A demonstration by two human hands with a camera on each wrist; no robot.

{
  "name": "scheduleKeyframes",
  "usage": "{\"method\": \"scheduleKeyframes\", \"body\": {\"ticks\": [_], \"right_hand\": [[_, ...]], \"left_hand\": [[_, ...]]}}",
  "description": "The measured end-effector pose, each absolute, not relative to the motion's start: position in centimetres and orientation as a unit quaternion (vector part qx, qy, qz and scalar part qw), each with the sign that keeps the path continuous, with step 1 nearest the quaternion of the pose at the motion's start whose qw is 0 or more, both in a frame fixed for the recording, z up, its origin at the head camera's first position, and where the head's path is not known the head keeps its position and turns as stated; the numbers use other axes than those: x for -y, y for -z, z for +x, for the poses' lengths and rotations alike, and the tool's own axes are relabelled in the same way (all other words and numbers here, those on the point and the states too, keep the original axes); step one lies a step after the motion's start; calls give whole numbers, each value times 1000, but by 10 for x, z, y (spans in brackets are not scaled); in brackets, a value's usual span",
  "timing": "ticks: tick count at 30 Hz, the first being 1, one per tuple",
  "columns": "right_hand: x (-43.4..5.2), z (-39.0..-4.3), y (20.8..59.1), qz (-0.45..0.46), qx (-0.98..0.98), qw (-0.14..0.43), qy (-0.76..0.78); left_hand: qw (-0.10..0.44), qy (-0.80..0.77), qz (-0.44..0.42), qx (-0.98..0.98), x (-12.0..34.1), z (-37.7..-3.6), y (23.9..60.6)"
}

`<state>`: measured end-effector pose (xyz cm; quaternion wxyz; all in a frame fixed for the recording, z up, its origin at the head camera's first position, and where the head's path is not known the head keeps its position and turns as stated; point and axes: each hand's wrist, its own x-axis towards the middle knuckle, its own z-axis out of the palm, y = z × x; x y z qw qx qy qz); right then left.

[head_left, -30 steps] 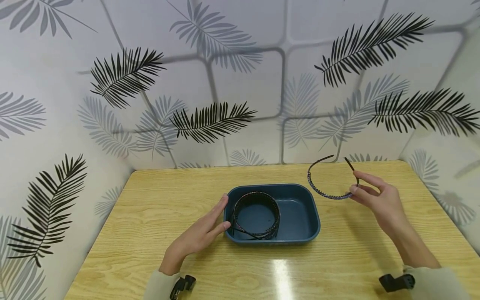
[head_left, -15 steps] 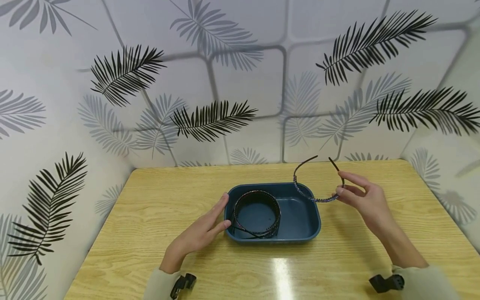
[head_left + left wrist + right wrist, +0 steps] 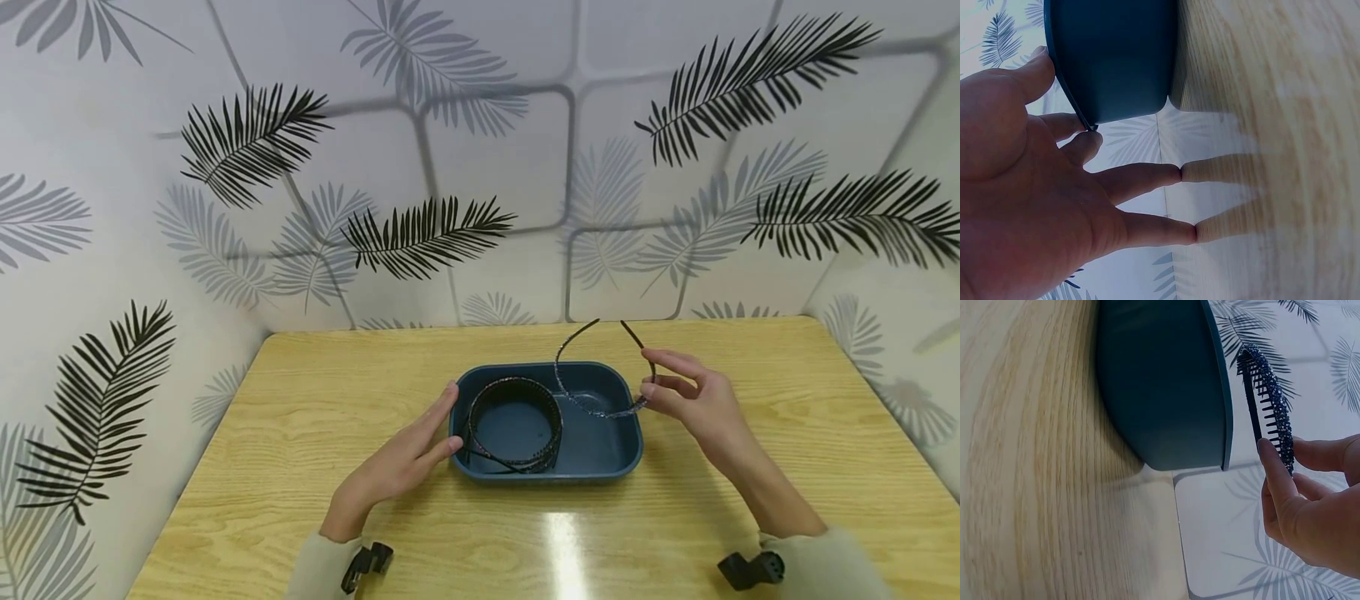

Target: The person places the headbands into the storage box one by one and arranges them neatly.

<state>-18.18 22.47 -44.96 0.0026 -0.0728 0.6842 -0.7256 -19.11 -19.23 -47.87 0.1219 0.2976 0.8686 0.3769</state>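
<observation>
A dark headband (image 3: pixel 600 414) with glittery stones and small comb teeth is pinched in my right hand (image 3: pixel 693 400) between thumb and fingers. It hangs over the right half of a blue plastic box (image 3: pixel 592 479), its two ends pointing away from me. In the right wrist view the headband (image 3: pixel 1279 406) appears edge-on above the box rim. My left hand (image 3: pixel 405 458) touches the box's left end with straight fingers. The left wrist view shows its thumb (image 3: pixel 1038 72) at the rim and two fingertips on the table. Several dark headbands (image 3: pixel 555 421) lie nested in the box's left half.
The box stands on a light wood table (image 3: pixel 300 417). Behind the table rises a wall (image 3: pixel 487 167) with a leaf pattern, and similar walls close in the left and right sides. Black wrist cameras (image 3: pixel 750 571) sit at both sleeves.
My right hand has moved left, carrying the headband from beside the box to over its right half. The left hand and the box have stayed in place.
</observation>
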Motion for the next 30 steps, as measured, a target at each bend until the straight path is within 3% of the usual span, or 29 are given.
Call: {"method": "scheduleKeyframes", "body": {"ticks": [30], "right_hand": [[-145, -195, 462, -138, -743, 73, 651]], "left_hand": [[116, -371, 299, -871, 193, -190, 478]]}}
